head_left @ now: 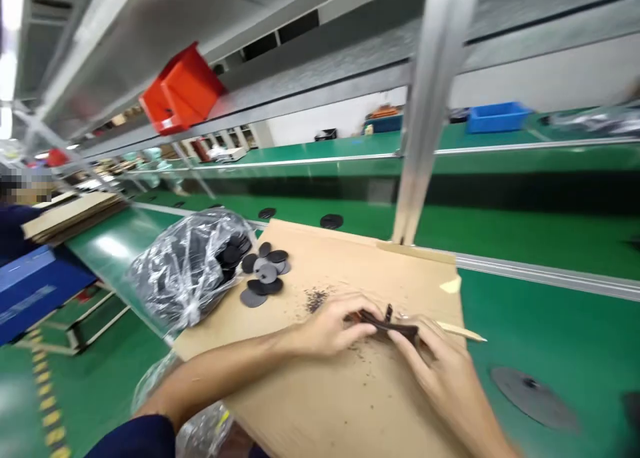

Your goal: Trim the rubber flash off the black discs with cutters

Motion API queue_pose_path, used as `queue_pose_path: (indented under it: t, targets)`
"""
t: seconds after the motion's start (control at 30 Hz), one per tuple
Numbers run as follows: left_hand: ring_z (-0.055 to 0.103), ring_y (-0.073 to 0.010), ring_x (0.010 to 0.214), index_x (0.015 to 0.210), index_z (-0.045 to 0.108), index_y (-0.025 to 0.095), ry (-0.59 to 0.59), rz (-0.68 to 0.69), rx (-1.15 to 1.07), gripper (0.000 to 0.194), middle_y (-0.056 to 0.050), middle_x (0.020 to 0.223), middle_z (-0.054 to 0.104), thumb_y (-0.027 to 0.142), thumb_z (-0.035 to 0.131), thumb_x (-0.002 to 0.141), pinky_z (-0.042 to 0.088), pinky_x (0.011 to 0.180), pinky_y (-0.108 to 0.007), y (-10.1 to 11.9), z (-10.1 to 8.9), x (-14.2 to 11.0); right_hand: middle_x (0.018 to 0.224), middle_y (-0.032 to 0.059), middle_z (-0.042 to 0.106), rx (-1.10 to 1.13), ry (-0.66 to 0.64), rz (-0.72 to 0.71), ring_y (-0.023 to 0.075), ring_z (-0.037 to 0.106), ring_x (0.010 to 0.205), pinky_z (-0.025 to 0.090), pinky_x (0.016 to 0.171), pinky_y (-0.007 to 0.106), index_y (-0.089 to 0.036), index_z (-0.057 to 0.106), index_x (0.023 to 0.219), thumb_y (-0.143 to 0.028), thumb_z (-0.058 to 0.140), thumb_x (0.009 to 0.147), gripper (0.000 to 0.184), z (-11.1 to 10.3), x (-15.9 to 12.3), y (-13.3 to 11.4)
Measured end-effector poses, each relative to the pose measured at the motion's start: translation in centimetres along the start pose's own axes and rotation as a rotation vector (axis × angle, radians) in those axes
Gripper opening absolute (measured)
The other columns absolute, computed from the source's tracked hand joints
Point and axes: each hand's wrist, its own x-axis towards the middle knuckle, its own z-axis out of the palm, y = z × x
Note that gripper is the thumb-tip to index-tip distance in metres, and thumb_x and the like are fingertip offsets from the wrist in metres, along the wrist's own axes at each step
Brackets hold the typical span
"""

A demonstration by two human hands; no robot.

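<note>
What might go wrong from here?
The dark crumbs on the cardboard might get brushed among the loose discs. The plastic bag, open beside them, may spill more discs. The pointed stick, jutting past the cardboard's edge near the right hand, could get knocked off.

Dark, narrow, slightly glossy piece [387, 325], held roughly level between both hands above the tan cardboard [300, 391].

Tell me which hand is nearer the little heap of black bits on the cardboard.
Left. The left hand is right beside the black bits; the right hand is farther off, on the far side of the left hand from them.
</note>
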Motion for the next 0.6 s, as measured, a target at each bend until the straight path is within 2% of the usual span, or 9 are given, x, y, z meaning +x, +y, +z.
queue_pose_path:
  t: [0.07, 0.13, 0.2, 0.23, 0.33, 0.4, 0.5, 0.6]
  targets:
    - [0.069, -0.0171, 0.103, 0.120, 0.061, 0.034, -0.046, -0.030, 0.065, 0.026, 0.000, 0.114, 0.072, 0.024, 0.059, 0.096, 0.061, 0.093, -0.030, -0.1, -1.1, -1.3, 0.078, 0.0037, 0.064, 0.056, -0.055, -0.002, 0.0205, 0.060, 0.069, 0.046, 0.063, 0.031, -0.025, 0.061, 0.087, -0.052, 0.044, 0.102, 0.035, 0.4, 0.2, -0.5]
    - [0.068, -0.0191, 0.110, 0.127, 0.059, 0.031, -0.090, -0.044, 0.230, 0.030, -0.002, 0.121, 0.071, 0.027, 0.056, 0.097, 0.058, 0.098, -0.032, -1.0, -3.3, -2.4, 0.068, 0.0016, 0.059, 0.063, -0.030, 0.015, 0.0194, 0.055, 0.062, 0.042, 0.058, 0.031, -0.025, 0.054, 0.076, -0.053, 0.046, 0.100, 0.038, 0.7, 0.1, -0.9]
    - [0.068, -0.0219, 0.104, 0.117, 0.066, 0.022, -0.088, -0.085, 0.500, 0.023, -0.006, 0.111, 0.073, 0.022, 0.054, 0.097, 0.058, 0.095, -0.037, -2.6, -6.6, -3.5, 0.064, 0.0002, 0.054, 0.045, 0.014, 0.023, 0.0184, 0.051, 0.058, 0.040, 0.056, 0.030, -0.026, 0.047, 0.070, -0.055, 0.047, 0.099, 0.042, 0.8, 0.0, -1.1]
    - [0.067, -0.0220, 0.102, 0.111, 0.069, 0.021, -0.095, -0.169, 0.668, 0.024, -0.006, 0.107, 0.073, 0.016, 0.051, 0.096, 0.057, 0.094, -0.038, -3.6, -8.5, -3.9, 0.063, -0.0001, 0.052, 0.035, 0.030, 0.025, 0.0181, 0.050, 0.058, 0.039, 0.055, 0.030, -0.026, 0.044, 0.068, -0.055, 0.046, 0.099, 0.043, 0.8, 0.0, -1.2]
    - [0.065, -0.0278, 0.103, 0.108, 0.070, 0.017, -0.076, -0.293, 0.787, 0.036, -0.013, 0.111, 0.070, 0.001, 0.049, 0.084, 0.055, 0.092, -0.046, -6.6, -13.8, -5.0, 0.062, -0.0003, 0.050, 0.013, 0.041, 0.034, 0.0179, 0.048, 0.057, 0.037, 0.055, 0.030, -0.026, 0.041, 0.067, -0.056, 0.045, 0.100, 0.044, 0.7, 0.1, -1.2]
    - [0.064, -0.0288, 0.106, 0.113, 0.070, 0.019, -0.104, -0.341, 0.808, 0.046, -0.012, 0.115, 0.068, -0.001, 0.055, 0.075, 0.054, 0.094, -0.045, -8.1, -16.1, -5.6, 0.062, -0.0004, 0.049, 0.003, 0.038, 0.046, 0.0178, 0.047, 0.057, 0.037, 0.055, 0.030, -0.026, 0.038, 0.066, -0.056, 0.044, 0.100, 0.046, 0.7, 0.2, -1.1]
    - [0.063, -0.0265, 0.108, 0.119, 0.068, 0.023, -0.151, -0.393, 0.812, 0.056, -0.009, 0.117, 0.065, 0.000, 0.063, 0.069, 0.053, 0.097, -0.040, -9.3, -17.3, -6.1, 0.062, -0.0010, 0.048, 0.001, 0.031, 0.055, 0.0172, 0.046, 0.056, 0.036, 0.055, 0.030, -0.026, 0.035, 0.066, -0.056, 0.045, 0.099, 0.046, 0.8, 0.2, -1.1]
    - [0.063, -0.0260, 0.106, 0.112, 0.068, 0.023, -0.154, -0.421, 0.816, 0.047, -0.007, 0.113, 0.064, 0.005, 0.068, 0.069, 0.053, 0.095, -0.038, -9.7, -17.3, -6.2, 0.062, -0.0012, 0.048, 0.005, 0.031, 0.046, 0.0168, 0.045, 0.056, 0.036, 0.054, 0.029, -0.025, 0.037, 0.066, -0.056, 0.045, 0.100, 0.046, 0.8, 0.1, -1.0]
